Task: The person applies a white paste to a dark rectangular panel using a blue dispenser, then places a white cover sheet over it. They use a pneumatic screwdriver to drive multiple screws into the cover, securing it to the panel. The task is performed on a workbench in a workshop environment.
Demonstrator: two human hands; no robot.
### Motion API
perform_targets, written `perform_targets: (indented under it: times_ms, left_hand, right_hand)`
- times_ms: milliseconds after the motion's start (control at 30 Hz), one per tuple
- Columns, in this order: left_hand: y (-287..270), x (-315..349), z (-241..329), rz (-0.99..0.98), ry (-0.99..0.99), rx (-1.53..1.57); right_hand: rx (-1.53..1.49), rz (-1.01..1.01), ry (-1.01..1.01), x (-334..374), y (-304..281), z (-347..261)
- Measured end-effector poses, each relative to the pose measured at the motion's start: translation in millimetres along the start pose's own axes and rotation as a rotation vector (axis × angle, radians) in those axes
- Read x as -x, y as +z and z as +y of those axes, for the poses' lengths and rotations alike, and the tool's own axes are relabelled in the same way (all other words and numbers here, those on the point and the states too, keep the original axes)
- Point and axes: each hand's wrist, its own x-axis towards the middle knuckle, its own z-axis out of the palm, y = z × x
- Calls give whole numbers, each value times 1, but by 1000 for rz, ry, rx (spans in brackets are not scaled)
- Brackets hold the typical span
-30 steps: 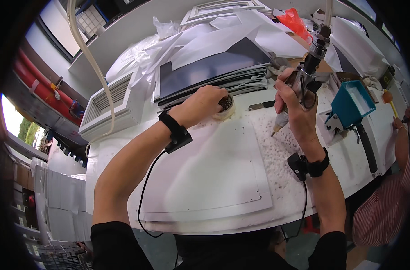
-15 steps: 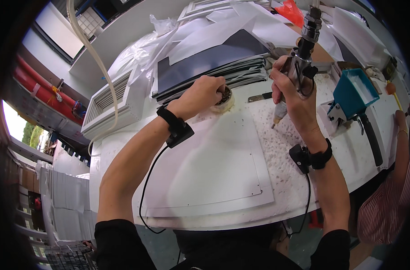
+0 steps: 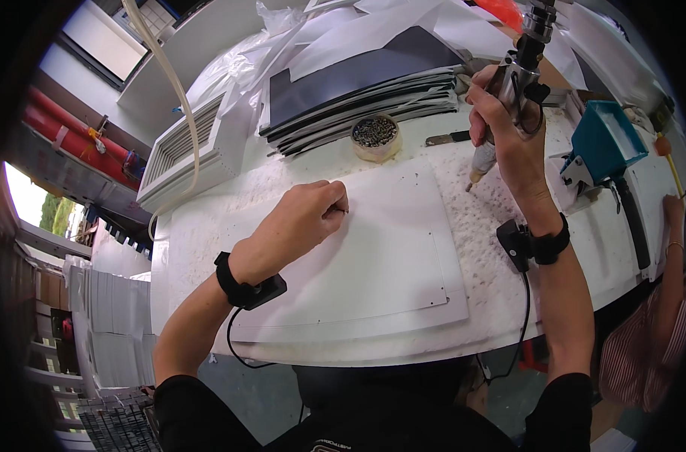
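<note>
My left hand (image 3: 307,218) is closed in a pinch above the white sheet (image 3: 380,260). A small dark tip, apparently a screw (image 3: 346,212), pokes out between thumb and forefinger. My right hand (image 3: 514,139) is wrapped round the silver body of an air screwdriver (image 3: 520,90). Its pointed tip is angled down over the bench, just right of the sheet. Small dark dots run along the sheet's right and lower margins. Beyond the sheet stands a round tub (image 3: 376,138) full of small dark metal screws, with neither hand touching it.
A flat-bladed knife (image 3: 448,138) lies right of the tub. Behind it are stacked dark panels (image 3: 365,71). White louvred frames (image 3: 188,143) and a clear hose (image 3: 181,98) are at left. A teal hopper with a black handle (image 3: 606,143) stands right, near another person's arm (image 3: 670,233).
My left hand has come out of the screw tub and moved nearer, over the white sheet, with a small dark piece in its pinch. My right hand keeps its grip on the air screwdriver.
</note>
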Motion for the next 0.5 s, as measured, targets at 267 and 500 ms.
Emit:
perform_targets:
  times_ms: [267, 500]
  left_hand:
    - [9, 24, -24, 153, -16, 75]
    - [7, 35, -28, 142, -254, 184]
  right_hand:
    - [-4, -16, 4, 3, -2, 3]
    - [-12, 0, -23, 3, 0, 1]
